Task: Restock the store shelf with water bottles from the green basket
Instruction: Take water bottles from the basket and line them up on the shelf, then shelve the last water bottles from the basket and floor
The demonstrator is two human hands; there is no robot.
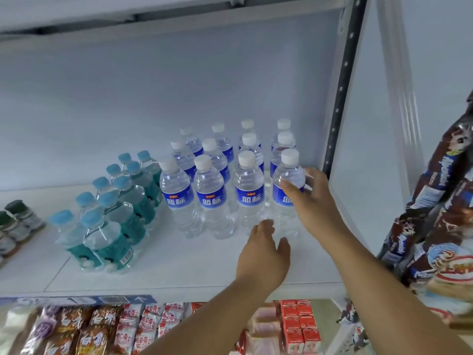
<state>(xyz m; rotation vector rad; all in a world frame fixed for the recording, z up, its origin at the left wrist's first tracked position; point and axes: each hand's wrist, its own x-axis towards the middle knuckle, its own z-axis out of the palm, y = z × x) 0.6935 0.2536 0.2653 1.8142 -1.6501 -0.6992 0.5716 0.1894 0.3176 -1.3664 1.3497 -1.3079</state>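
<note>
Several clear water bottles with white caps and blue labels stand in rows on the white shelf [179, 262]. My right hand [311, 201] grips the front right bottle [289, 180], thumb across its label and fingers round its right side. My left hand [263, 254] hovers low in front of the front row, fingers relaxed and holding nothing, near the base of the neighbouring bottle [249, 190]. The green basket is out of view.
Teal-labelled bottles with blue caps [107, 216] stand in rows to the left, with dark-capped jars [15, 221] at the far left. A dark perforated upright [341, 93] bounds the shelf on the right. Snack bags [440, 226] hang at right; packets and red boxes [299, 326] fill the shelf below.
</note>
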